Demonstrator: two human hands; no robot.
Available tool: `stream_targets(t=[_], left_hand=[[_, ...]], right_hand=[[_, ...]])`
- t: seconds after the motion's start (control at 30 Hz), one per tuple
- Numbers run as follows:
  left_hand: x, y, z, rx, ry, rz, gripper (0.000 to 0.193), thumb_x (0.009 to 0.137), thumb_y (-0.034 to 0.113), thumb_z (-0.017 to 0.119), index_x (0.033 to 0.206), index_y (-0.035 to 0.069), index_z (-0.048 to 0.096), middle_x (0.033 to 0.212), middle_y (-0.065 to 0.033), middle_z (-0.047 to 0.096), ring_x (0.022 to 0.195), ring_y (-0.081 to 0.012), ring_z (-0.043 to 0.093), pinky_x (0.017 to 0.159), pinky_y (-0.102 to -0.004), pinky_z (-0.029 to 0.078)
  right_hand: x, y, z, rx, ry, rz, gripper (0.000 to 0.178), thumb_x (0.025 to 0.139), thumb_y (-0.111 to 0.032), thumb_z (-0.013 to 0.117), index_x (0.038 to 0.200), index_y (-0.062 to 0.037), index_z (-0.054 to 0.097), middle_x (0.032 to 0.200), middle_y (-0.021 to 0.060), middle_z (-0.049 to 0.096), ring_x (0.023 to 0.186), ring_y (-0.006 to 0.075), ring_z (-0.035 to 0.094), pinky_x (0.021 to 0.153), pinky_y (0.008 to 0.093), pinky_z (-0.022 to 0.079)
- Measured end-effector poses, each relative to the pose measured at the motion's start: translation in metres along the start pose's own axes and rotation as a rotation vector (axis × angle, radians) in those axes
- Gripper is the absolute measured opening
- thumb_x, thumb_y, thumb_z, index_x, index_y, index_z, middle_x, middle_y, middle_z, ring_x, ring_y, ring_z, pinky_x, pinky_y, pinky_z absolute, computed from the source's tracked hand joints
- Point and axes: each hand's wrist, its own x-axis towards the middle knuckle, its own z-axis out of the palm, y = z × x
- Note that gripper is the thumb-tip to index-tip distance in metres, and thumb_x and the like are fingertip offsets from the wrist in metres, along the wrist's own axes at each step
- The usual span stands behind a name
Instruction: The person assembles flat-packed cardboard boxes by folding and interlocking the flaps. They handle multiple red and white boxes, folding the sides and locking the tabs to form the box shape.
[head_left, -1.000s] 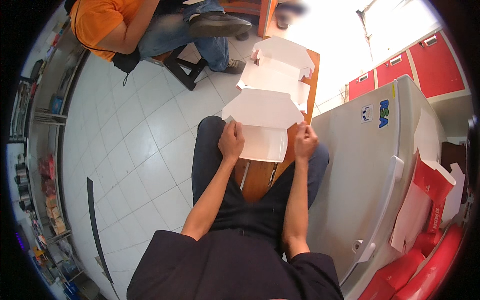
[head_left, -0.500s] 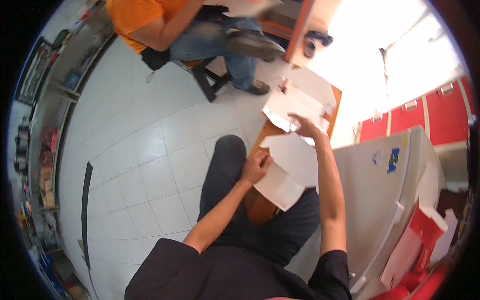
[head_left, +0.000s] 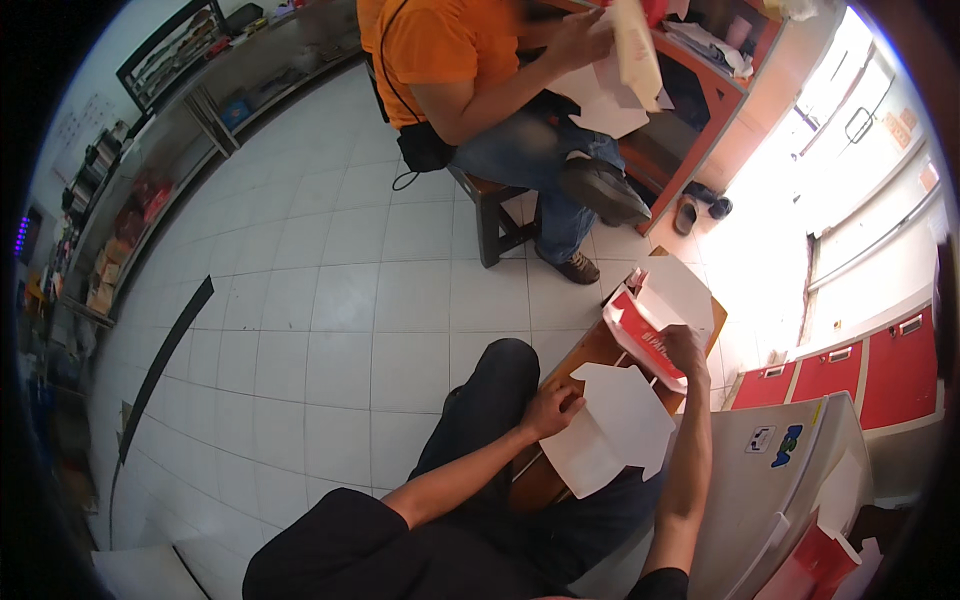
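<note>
A flat, creased white cardboard blank (head_left: pixel 622 425) lies over my lap and the near part of a wooden bench (head_left: pixel 538 482). My left hand (head_left: pixel 555 408) is closed at its left edge, fingers curled on the card. Beyond it on the bench stands a partly folded box (head_left: pixel 640 332), its red printed side towards me and a white flap raised at the back. My right hand (head_left: pixel 686 352) is closed on the box's near right corner; the fingertips are partly hidden.
A co-worker in an orange shirt (head_left: pixel 430 50) sits on a stool (head_left: pixel 490 225) ahead, holding a cardboard piece (head_left: pixel 635 55). At my right stand a white fridge-like cabinet (head_left: pixel 760 480) and red drawers (head_left: pixel 895 365). More red-and-white cardboard (head_left: pixel 820 560) leans at lower right. Shelves (head_left: pixel 190 130) line the left.
My view has swung upward. The box's red side now faces me, and my right hand has gone from open above it to gripping its corner. My left hand stays at the blank's edge.
</note>
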Motion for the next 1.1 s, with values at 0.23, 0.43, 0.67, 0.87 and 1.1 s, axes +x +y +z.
stream_targets(t=[0.23, 0.43, 0.67, 0.87, 1.1], left_hand=[[0.003, -0.005, 0.009, -0.016, 0.083, -0.043, 0.026, 0.093, 0.028, 0.060, 0.095, 0.002, 0.065, 0.098, -0.0156, 0.060, 0.083, -0.0317, 0.063, 0.069, -0.0396, 0.050], [0.010, -0.002, 0.008, -0.028, 0.161, -0.045, 0.027, 0.093, 0.028, 0.059, 0.094, 0.001, 0.065, 0.103, -0.0160, 0.060, 0.084, -0.0338, 0.063, 0.071, -0.0404, 0.051], [0.010, -0.012, 0.010, -0.039, 0.091, -0.100, 0.032, 0.093, 0.032, 0.058, 0.095, 0.001, 0.065, 0.107, -0.0172, 0.061, 0.091, -0.0359, 0.063, 0.078, -0.0420, 0.051], [0.007, -0.006, 0.005, -0.029, 0.108, -0.124, 0.035, 0.093, 0.035, 0.057, 0.096, 0.001, 0.066, 0.108, -0.0181, 0.063, 0.096, -0.0360, 0.063, 0.081, -0.0414, 0.050], [0.008, -0.009, 0.012, -0.022, 0.079, -0.128, 0.035, 0.093, 0.036, 0.057, 0.097, 0.002, 0.066, 0.104, -0.0180, 0.062, 0.088, -0.0357, 0.064, 0.076, -0.0415, 0.051]], right_hand=[[-0.044, -0.025, -0.057, -0.042, 0.502, 0.107, 0.014, 0.088, -0.016, 0.057, 0.100, -0.0123, 0.066, 0.077, 0.0169, 0.068, 0.075, 0.0379, 0.067, 0.067, 0.0466, 0.051], [-0.064, -0.025, -0.036, 0.016, 0.487, 0.076, 0.012, 0.088, -0.007, 0.053, 0.096, -0.0127, 0.059, 0.083, 0.0157, 0.066, 0.077, 0.0392, 0.065, 0.066, 0.0501, 0.049], [-0.064, -0.016, -0.003, -0.041, 0.359, 0.037, 0.018, 0.082, -0.002, 0.053, 0.086, -0.0070, 0.069, 0.091, 0.0121, 0.068, 0.098, 0.0299, 0.062, 0.089, 0.0398, 0.048], [-0.065, -0.031, -0.001, -0.145, 0.252, 0.031, 0.037, 0.075, -0.016, 0.073, 0.110, -0.0071, 0.063, 0.114, 0.0124, 0.061, 0.110, 0.0297, 0.056, 0.099, 0.0407, 0.041], [-0.059, -0.005, 0.016, -0.132, 0.400, -0.007, 0.038, 0.082, -0.012, 0.068, 0.116, -0.0091, 0.052, 0.108, 0.0136, 0.062, 0.101, 0.0339, 0.060, 0.090, 0.0447, 0.046]])
